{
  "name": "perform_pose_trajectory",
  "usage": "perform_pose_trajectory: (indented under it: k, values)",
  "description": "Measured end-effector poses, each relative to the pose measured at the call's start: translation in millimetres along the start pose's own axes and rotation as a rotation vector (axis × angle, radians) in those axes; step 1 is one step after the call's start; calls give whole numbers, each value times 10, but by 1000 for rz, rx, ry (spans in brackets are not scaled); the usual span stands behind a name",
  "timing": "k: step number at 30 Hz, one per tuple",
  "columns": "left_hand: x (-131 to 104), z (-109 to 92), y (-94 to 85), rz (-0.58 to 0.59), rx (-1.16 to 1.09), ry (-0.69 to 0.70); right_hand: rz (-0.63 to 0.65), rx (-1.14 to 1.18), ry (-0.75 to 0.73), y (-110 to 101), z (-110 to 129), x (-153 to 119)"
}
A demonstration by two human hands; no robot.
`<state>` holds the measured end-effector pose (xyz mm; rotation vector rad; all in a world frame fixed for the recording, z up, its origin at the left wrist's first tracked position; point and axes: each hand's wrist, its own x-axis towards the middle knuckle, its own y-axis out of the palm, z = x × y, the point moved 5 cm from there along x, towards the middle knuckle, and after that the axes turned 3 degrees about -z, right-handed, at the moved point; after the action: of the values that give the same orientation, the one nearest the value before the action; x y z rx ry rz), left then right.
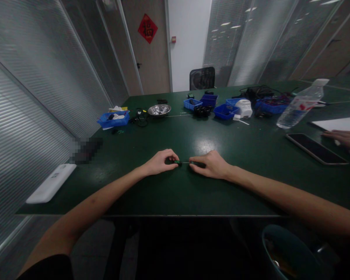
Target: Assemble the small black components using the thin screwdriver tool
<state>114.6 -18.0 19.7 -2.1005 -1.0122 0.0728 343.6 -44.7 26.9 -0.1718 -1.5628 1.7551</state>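
Near the middle of the green table (163, 198), my left hand (161, 161) pinches a small green and black part (177, 162) between thumb and fingers. Facing it from the right, my right hand (211, 164) is closed on a dark-handled tool (200, 164). The tool's thin metal shaft points left and reaches close to the small part. Whether its tip touches the part is too small to tell. Both hands rest low at the tabletop.
Blue trays (114, 119), a metal bowl (159, 111) and cables (141, 117) line the back. At right are a tilted plastic bottle (301, 104), a phone (317, 148) and another person's hand (345, 140). A white box (51, 182) lies left; a bin (291, 252) stands below.
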Motion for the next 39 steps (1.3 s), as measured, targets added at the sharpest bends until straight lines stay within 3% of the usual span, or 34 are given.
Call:
perform_pose_trajectory:
  k: [19,35,39]
  values:
    - [15,-77,51,95,61,62,23,-73,-178,12,122,-21]
    - [23,-113,64,96,77,61,82,-114,-142,54,145,11]
    - [22,-90,73,91,74,61,47,-141,-64,53,95,2]
